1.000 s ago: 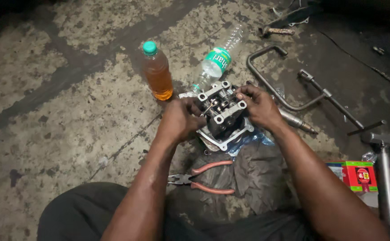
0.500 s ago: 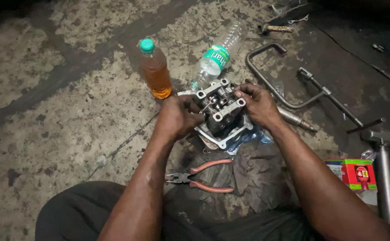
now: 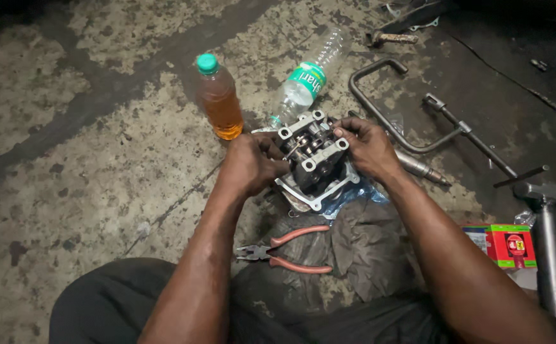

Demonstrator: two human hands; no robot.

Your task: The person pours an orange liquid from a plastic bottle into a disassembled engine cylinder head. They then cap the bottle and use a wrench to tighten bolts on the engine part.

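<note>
Here, left hand (image 3: pixel 252 162) and right hand (image 3: pixel 368 148), fingers curled, clasp the engine head (image 3: pixel 313 159) from both sides.

A single head-worn view looks steeply down, from close above, at the stained concrete floor (image 3: pixel 68 159).

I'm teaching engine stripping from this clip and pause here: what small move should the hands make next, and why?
Probably steady the cylinder head with the right hand while the left hand works at the centre. Both hands already grip it from opposite sides, and it rests on a rag, so it could shift.
</note>
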